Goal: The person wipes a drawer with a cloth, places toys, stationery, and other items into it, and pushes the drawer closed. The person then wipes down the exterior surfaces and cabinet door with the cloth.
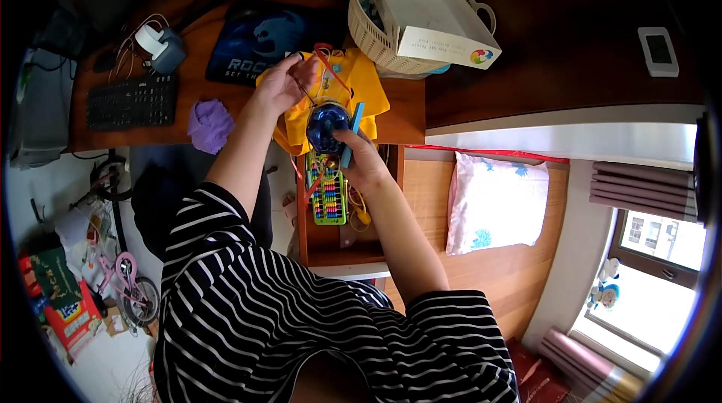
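Observation:
My right hand (365,162) grips a shiny, dark blue round object (325,123) by its near side, thumb on top. A flat light-blue strip (357,118) shows at the same hand, beside the round object. My left hand (288,84) is to the upper left, its fingers closed on a thin dark cord (302,88) that runs down toward the round object. Beneath both hands lies a yellow cloth or bag (366,81) on the desk, with an orange-red ribbon (333,69) across it. What exactly the round object is, I cannot tell.
Below the hands, an open drawer (303,234) holds a green-framed abacus (329,200) and a yellow cord. A cream basket (368,30) with a white box stands at the back right. A mouse pad (256,42), purple cloth (210,126) and keyboard (131,102) lie leftward.

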The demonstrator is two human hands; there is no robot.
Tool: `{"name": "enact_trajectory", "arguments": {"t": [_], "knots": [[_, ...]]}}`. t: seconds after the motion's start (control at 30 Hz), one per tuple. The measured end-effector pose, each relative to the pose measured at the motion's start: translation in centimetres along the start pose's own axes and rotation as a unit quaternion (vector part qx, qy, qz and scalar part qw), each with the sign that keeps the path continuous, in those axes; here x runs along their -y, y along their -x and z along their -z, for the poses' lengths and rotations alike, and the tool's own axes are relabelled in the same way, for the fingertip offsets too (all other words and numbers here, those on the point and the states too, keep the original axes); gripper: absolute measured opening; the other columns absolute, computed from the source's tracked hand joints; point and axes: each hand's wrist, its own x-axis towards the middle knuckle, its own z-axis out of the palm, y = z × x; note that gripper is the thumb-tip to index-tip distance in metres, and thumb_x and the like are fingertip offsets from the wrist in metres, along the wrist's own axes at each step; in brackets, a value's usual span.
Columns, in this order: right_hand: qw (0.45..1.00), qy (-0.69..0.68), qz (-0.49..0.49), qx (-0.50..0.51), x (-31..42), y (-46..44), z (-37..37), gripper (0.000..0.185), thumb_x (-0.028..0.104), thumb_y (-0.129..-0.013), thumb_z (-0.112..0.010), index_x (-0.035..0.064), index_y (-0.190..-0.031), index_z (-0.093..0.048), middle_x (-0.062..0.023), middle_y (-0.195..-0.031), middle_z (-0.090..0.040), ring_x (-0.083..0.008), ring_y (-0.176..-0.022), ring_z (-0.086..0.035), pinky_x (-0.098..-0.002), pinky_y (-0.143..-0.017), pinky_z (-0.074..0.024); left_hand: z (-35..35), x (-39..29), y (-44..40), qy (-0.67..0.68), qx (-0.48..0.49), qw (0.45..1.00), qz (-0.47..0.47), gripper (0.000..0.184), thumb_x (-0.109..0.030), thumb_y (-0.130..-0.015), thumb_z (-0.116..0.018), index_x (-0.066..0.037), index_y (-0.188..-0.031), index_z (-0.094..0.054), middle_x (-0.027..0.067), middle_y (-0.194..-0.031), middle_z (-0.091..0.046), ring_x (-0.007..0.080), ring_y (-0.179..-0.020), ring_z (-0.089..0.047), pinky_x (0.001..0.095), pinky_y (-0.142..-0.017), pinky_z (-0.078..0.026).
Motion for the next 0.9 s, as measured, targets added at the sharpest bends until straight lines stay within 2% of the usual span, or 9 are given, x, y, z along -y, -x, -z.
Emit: {"name": "enact_trajectory", "arguments": {"t": [0.13,0.27,0.37,0.47,0.5,0.53,0.63,0.77,0.9], "knots": [[1.0,0.012,-0.018,-0.012,0.2,-1.6,0.4,0.031,0.008,-0.08,-0.064,0.0112,-0.11,-0.055,-0.0012,-0.096,-0.062,-0.0144,-0.086,-0.057,-0.03,-0.07,-0.046,-1.3,-2.4,-0.5,-0.095,-0.042,0.994,-0.016,0.023,-0.02,-0.093,-0.056,-0.002,-0.106,-0.059,0.0035,-0.09,-0.065,0.0091,-0.066,-0.057,0.0211,-0.057,-0.044],[1.0,0.013,-0.001,0.0,1.2,-1.9,-1.3,0.032,0.008,-0.079,-0.064,0.011,-0.109,-0.055,-0.0011,-0.095,-0.061,-0.014,-0.086,-0.057,-0.0298,-0.069,-0.0451,-2.7,-2.6,0.4,-0.286,-0.091,0.943,-0.144,0.028,-0.027,-0.094,-0.052,-0.009,-0.112,-0.062,-0.0054,-0.083,-0.058,0.0033,-0.073,-0.052,0.0191,-0.066,-0.042],[0.999,0.022,0.025,-0.001,1.5,-2.7,-1.6,0.029,0.009,-0.081,-0.063,0.009,-0.109,-0.055,-0.0029,-0.096,-0.062,-0.0168,-0.086,-0.06,-0.0309,-0.07,-0.0474,-4.6,-3.1,1.9,-0.445,-0.151,0.852,-0.229,0.026,-0.024,-0.095,-0.049,-0.008,-0.105,-0.067,-0.0039,-0.085,-0.057,0.0046,-0.081,-0.052,0.0197,-0.074,-0.04],[0.999,0.013,0.042,0.022,2.1,-2.1,-1.6,0.03,0.006,-0.082,-0.061,0.0051,-0.111,-0.054,-0.0049,-0.1,-0.062,-0.0178,-0.089,-0.06,-0.031,-0.075,-0.0482,-5.1,-2.9,3.7,-0.571,-0.056,0.687,-0.446,0.024,-0.021,-0.094,-0.05,-0.007,-0.099,-0.069,-0.0016,-0.086,-0.055,0.0066,-0.075,-0.049,0.0202,-0.068,-0.039],[0.998,0.007,0.054,0.032,1.9,-2.0,-1.4,0.031,0.005,-0.082,-0.061,0.0039,-0.112,-0.053,-0.0056,-0.101,-0.062,-0.0178,-0.09,-0.06,-0.0313,-0.075,-0.0484,-6.1,-2.7,5.2,-0.565,-0.03,0.687,-0.456,0.019,-0.016,-0.092,-0.054,-0.005,-0.096,-0.069,0.0019,-0.091,-0.055,0.0103,-0.081,-0.053,0.0219,-0.073,-0.04],[0.997,0.002,0.065,0.044,1.9,-1.7,-1.5,0.032,0.005,-0.083,-0.06,0.0027,-0.114,-0.053,-0.0063,-0.103,-0.062,-0.0178,-0.091,-0.06,-0.0316,-0.075,-0.0485,-6.5,-2.4,6.1,-0.597,0.0,0.605,-0.527,0.017,-0.012,-0.089,-0.055,-0.005,-0.098,-0.069,0.0037,-0.095,-0.055,0.0147,-0.089,-0.055,0.0246,-0.081,-0.042],[0.997,0.02,0.061,0.044,2.3,0.6,-1.2,0.038,0.0,-0.083,-0.055,0.0,-0.12,-0.049,-0.0098,-0.109,-0.06,-0.0206,-0.097,-0.06,-0.0346,-0.081,-0.0494,-6.6,-1.5,8.8,-0.61,0.015,0.61,-0.505,0.02,-0.014,-0.092,-0.052,-0.004,-0.102,-0.067,0.0046,-0.112,-0.058,0.0148,-0.107,-0.053,0.0255,-0.091,-0.038],[0.997,0.005,0.056,0.054,2.6,3.9,-0.1,0.042,-0.002,-0.081,-0.056,-0.0015,-0.122,-0.047,-0.0095,-0.11,-0.06,-0.0206,-0.1,-0.059,-0.0341,-0.089,-0.0472,-3.3,1.6,9.3,-0.396,-0.022,0.885,-0.242,0.027,-0.025,-0.094,-0.051,-0.01,-0.112,-0.064,0.0038,-0.117,-0.061,0.0124,-0.109,-0.055,0.0258,-0.091,-0.041],[0.998,0.004,0.037,0.056,1.9,5.8,1.4,0.042,-0.002,-0.08,-0.058,-0.0014,-0.121,-0.048,-0.0078,-0.108,-0.061,-0.0185,-0.099,-0.059,-0.0331,-0.09,-0.0463,-3.5,4.7,9.1,-0.216,-0.061,0.974,-0.023,0.04,-0.033,-0.094,-0.051,-0.011,-0.127,-0.051,0.0044,-0.124,-0.057,0.0145,-0.108,-0.057,0.0276,-0.086,-0.045]]}}
